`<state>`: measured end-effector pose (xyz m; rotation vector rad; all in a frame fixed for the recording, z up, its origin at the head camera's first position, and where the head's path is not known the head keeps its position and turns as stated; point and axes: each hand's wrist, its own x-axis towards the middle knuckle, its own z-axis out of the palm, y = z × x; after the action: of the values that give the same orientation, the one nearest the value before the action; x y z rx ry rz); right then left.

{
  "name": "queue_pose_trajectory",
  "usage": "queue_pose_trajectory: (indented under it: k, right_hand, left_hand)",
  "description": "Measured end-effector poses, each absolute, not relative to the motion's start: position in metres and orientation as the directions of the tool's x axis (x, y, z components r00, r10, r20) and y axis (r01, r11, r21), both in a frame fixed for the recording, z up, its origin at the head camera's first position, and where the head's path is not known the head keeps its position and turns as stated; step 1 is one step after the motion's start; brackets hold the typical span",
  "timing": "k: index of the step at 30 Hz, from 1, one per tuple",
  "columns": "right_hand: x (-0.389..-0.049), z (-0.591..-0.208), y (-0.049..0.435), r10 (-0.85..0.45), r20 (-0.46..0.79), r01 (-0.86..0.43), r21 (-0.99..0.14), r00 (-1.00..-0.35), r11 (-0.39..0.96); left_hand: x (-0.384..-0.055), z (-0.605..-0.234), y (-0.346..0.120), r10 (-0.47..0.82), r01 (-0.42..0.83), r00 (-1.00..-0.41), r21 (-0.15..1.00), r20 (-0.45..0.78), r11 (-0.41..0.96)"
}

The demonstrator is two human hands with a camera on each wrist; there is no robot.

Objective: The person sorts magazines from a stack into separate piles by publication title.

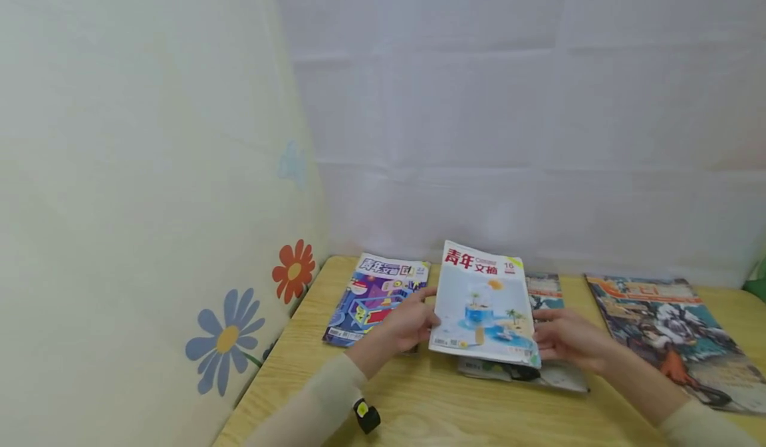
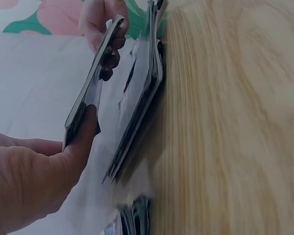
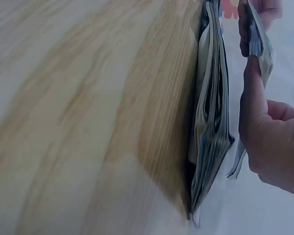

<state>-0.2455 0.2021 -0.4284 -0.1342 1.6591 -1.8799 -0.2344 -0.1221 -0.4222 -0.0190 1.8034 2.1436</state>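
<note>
Both hands hold a white magazine (image 1: 483, 307) with red title characters and a blue beach picture on its cover. It is raised off the table and tilted toward the head camera. My left hand (image 1: 403, 320) grips its left edge, as the left wrist view also shows with the left hand (image 2: 39, 171) pinching the spine side. On the opposite edge, my right hand (image 1: 571, 340) pinches the magazine between thumb and fingers. Beneath it lies a stack of magazines (image 1: 559, 375), partly covered in the head view. In the right wrist view the stack (image 3: 210, 112) shows its page edges.
A purple magazine (image 1: 371, 294) lies at the left of the wooden table (image 1: 419, 400), behind the left hand. A larger illustrated magazine (image 1: 676, 334) lies on the right. White cloth (image 1: 479, 101) hangs behind, and a flower-decorated wall (image 1: 149, 167) borders the left side.
</note>
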Motion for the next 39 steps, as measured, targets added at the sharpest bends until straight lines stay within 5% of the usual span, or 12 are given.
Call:
queue_pose_trajectory:
  k: [39]
  right_hand:
    - [-0.263, -0.437, 0.004, -0.462, -0.276, 0.322, -0.946, -0.843, -0.023]
  left_hand:
    - [-0.232, -0.419, -0.292, 0.016, -0.197, -0.979, 0.971, -0.201, 0.136]
